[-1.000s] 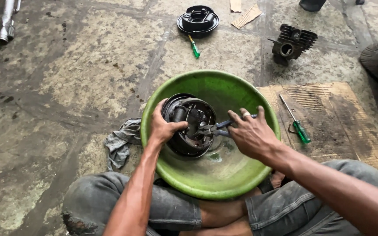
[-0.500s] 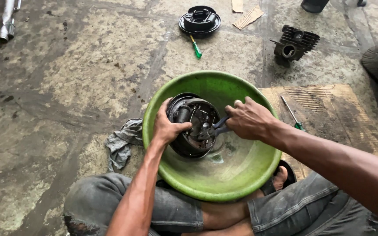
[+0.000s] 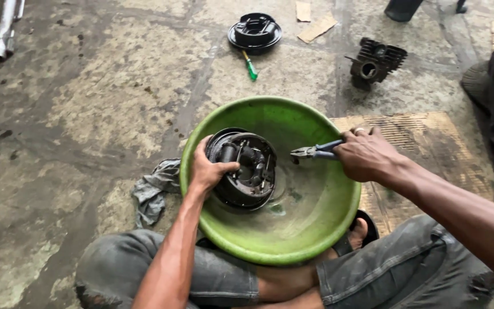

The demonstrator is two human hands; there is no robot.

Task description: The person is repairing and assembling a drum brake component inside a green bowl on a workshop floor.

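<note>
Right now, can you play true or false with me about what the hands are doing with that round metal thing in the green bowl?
1. The left hand grips the round brake plate. True.
2. The brake plate sits inside the green basin. True.
3. The right hand holds a hammer. False: it holds pliers with blue handles.
4. The pliers' tips are biting the brake plate. False: they hang apart from it, over the basin.
5. A grey rag lies on the floor left of the basin. True.
6. The green-handled screwdriver is in the basin. False: it lies on the floor beyond it, near a black round part.
</note>
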